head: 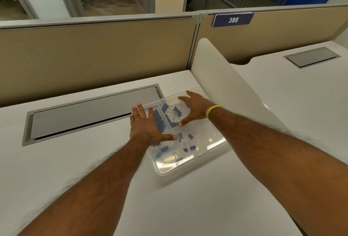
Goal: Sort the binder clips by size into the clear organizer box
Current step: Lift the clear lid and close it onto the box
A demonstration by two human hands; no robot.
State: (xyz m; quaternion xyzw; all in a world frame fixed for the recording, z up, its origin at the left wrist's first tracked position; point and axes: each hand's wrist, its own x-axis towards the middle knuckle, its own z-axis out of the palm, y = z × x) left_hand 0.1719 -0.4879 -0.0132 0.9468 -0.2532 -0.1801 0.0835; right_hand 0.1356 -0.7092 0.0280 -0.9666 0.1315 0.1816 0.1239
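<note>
- Clips, blue with wire handles, all lie inside the clear box; none shows on the desk around it.
- Larger clips sit in the two far compartments, one heap under the left hand's fingertips and one tangled heap between the hands; small clips lie scattered in the long near compartment.
- Box sits on the desk at an angle, its long axis running from near-left to far-right, close beside the rounded white divider.
- Left hand is spread flat, palm down, over the box's left edge, thumb stretched toward the small clips; it pinches nothing.
- Right hand is also spread wide, fingers reaching to the far rim, thumb pointing down at the middle partition; it holds nothing either.
- Whether either palm actually presses on a lid or merely hovers is hard to tell, since the clear plastic blurs here.
- Sorting looks finished or nearly so, judging by the sizes already grouped.
- Key relation: the hands bracket the far half of the box from left and right, so the box lies between and just below them; either could grip a side, with the left hand nearer the small clips.
</note>
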